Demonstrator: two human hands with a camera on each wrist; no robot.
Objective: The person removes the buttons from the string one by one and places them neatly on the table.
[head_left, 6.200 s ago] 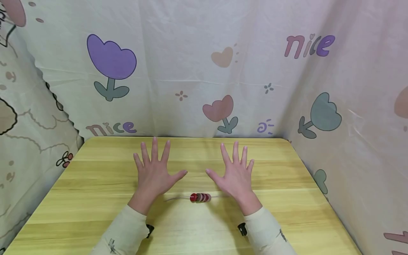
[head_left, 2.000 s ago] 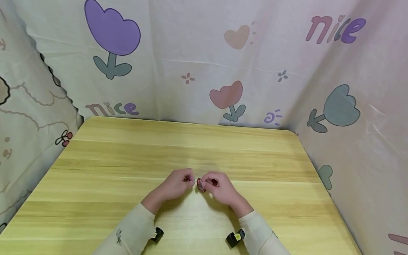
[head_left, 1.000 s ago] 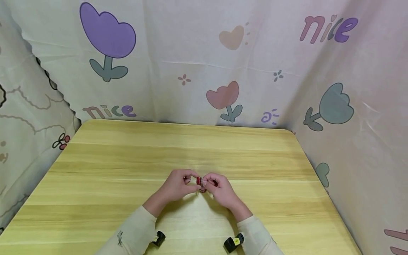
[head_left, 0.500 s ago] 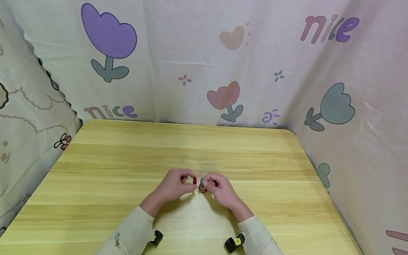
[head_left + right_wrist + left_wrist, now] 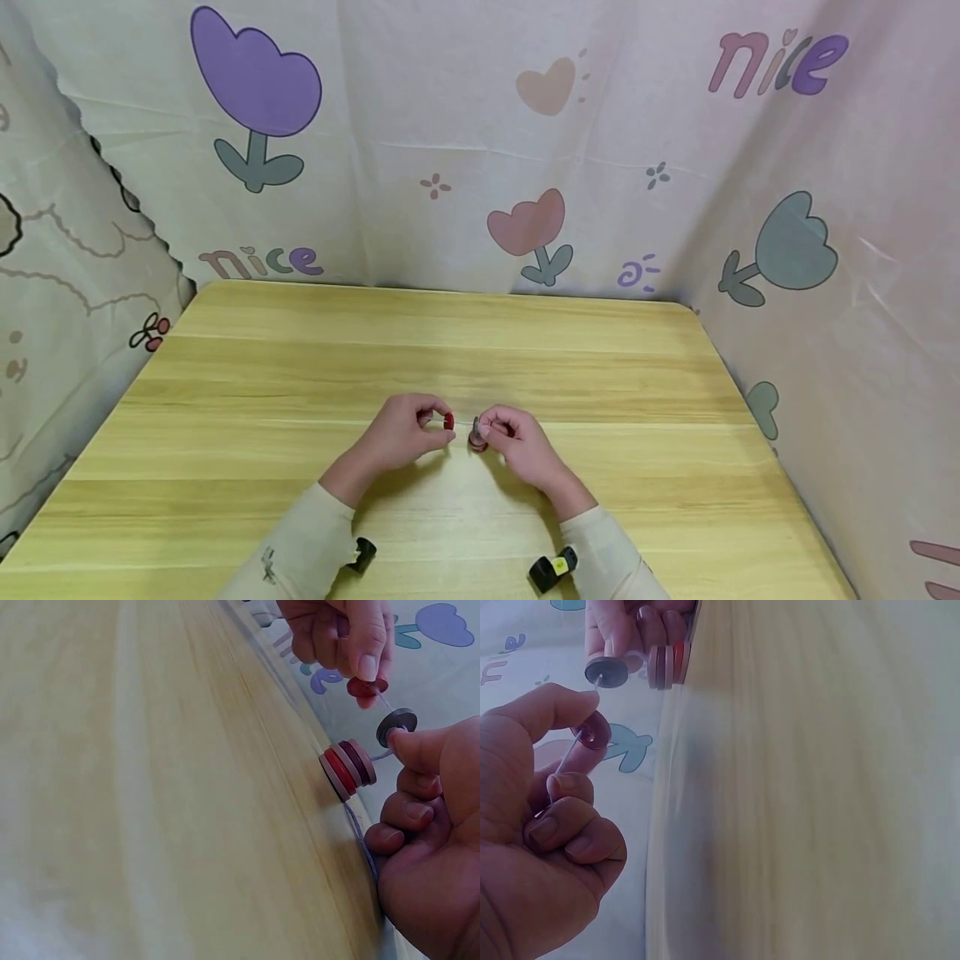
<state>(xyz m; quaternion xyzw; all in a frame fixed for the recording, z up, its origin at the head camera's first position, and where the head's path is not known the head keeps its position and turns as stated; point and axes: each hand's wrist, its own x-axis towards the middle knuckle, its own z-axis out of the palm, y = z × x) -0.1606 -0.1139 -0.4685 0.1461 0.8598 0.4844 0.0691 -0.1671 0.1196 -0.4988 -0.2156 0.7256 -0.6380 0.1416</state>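
My left hand [image 5: 397, 433] pinches a red disc bead [image 5: 448, 422] between thumb and index finger. A pale string [image 5: 568, 756] runs through this bead and into the curled fingers below. Just to the right, my right hand [image 5: 525, 446] pinches the string beside a dark grey disc bead [image 5: 396, 727], with the thumb against it. Several stacked pink, red and maroon disc beads [image 5: 347, 769] hang on the string under the grey one. More string [image 5: 360, 836] trails from the stack towards the right palm. A short stretch of string spans the gap between the red and grey beads.
A light wooden table [image 5: 420, 350] lies beneath both hands. Patterned cloth [image 5: 420, 108] hangs behind and at both sides. Black wrist cameras show at the left cuff [image 5: 363, 555] and right cuff [image 5: 553, 571].
Both hands were spread above the beads at first, then gripped the string. The left hand took the red bead and drew it leftward along the string, away from the grey one. The right hand barely moved lately.
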